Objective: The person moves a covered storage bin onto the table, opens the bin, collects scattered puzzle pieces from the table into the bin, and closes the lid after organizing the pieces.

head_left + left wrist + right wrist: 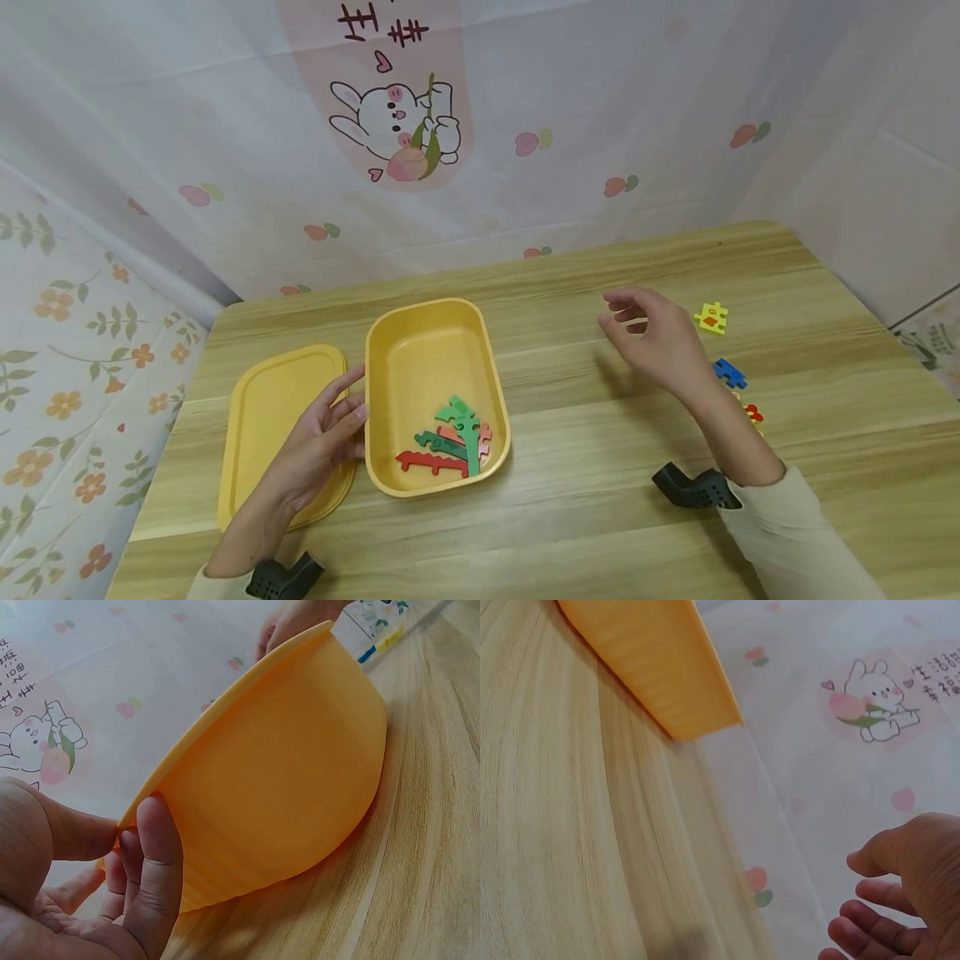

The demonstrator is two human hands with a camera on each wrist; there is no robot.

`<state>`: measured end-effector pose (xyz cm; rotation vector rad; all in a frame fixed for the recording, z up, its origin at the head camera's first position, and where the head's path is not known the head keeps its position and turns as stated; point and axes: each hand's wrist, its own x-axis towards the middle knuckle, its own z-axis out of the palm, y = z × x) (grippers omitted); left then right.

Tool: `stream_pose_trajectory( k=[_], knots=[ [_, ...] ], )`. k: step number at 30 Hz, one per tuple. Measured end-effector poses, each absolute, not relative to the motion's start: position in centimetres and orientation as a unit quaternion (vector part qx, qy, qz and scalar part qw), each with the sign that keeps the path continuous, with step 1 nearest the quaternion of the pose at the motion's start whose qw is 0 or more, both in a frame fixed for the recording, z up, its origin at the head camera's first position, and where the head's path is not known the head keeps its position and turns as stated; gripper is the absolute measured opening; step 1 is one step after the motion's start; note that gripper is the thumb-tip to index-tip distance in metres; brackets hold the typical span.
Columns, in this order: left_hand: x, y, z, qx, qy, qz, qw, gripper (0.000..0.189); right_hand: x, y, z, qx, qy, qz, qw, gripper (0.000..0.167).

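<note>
A yellow open box (397, 367) stands on the table, and my left hand (318, 442) holds its left rim between thumb and fingers. In the left wrist view, the fingertips lie against the box's outer wall (285, 765). Inside the box, at its near end, lie a light-green puzzle piece (468, 433), a dark-green piece (442, 444), a long red piece (431, 461) and a salmon-coloured piece (484, 437), partly overlapping. My right hand (660, 337) hovers over the table to the right of the box, fingers loosely bent, holding nothing.
A yellow lid (277, 400) lies left of the box, partly under my left hand and forearm. Beyond my right hand are a yellow puzzle piece (712, 317), a blue piece (730, 373) and a red-and-yellow piece (753, 413), partly behind the forearm. A patterned curtain (562, 192) hangs behind the table.
</note>
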<state>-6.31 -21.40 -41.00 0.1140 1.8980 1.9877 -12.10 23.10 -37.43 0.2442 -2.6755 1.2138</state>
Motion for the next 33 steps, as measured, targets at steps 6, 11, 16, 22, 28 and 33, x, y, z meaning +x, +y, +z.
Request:
stream_pose_trajectory(
  k=[6, 11, 16, 22, 28, 33],
  knots=[
    [-6.3, -21.4, -41.0, 0.044, 0.676, 0.710, 0.194, 0.067, -12.2, 23.5, -37.7, 0.079, -0.904, 0.409, 0.095, 0.034],
    [-6.3, -21.4, -41.0, 0.042, 0.677, 0.709, 0.193, 0.068, -12.2, 23.6, -37.7, 0.075, -0.905, 0.407, 0.096, 0.034],
    [-6.3, -21.4, -40.9, 0.041, 0.678, 0.708, 0.194, 0.068, -12.3, 23.7, -37.9, 0.072, -0.908, 0.402, 0.097, 0.035],
    [-6.4, -21.2, -40.9, 0.036, 0.680, 0.706, 0.195, 0.068, -12.4, 23.9, -38.2, 0.068, -0.909, 0.399, 0.097, 0.035],
    [-6.3, -21.2, -40.9, 0.033, 0.684, 0.703, 0.195, 0.068, -12.5, 24.4, -38.4, 0.062, -0.910, 0.400, 0.091, 0.039],
    [-6.3, -21.2, -40.9, 0.030, 0.683, 0.703, 0.196, 0.068, -12.5, 24.7, -38.4, 0.051, -0.914, 0.394, 0.083, 0.040]
  ],
)
